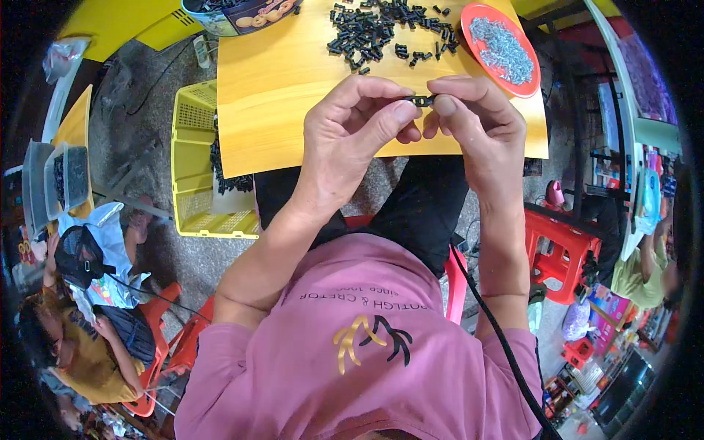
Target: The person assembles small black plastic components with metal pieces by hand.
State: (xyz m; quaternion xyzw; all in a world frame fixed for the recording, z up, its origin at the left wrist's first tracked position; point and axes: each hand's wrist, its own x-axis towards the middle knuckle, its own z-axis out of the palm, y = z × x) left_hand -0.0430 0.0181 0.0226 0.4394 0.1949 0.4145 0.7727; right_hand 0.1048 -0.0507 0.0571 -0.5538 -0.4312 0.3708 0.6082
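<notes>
A small black plastic part [420, 101] with openings along it is held level between my two hands, over the front of the yellow table [271, 110]. My left hand [356, 117] pinches its left end between thumb and fingers. On its right end, the thumb and fingers of my right hand [477, 114] are closed. The fingertips cover both ends of the part. Beyond my hands lies a loose heap of similar black parts [363, 37]. To the right of the heap, a red plate [526, 89] holds many small silvery metal pieces [502, 50].
A round tin [238, 26] with black pieces inside stands at the table's far left. Left of the table sits a yellow crate [183, 161] containing black parts. Red stools [561, 257] are at right. Another person [88, 345] sits at left. A black cable [499, 330] runs past my right arm.
</notes>
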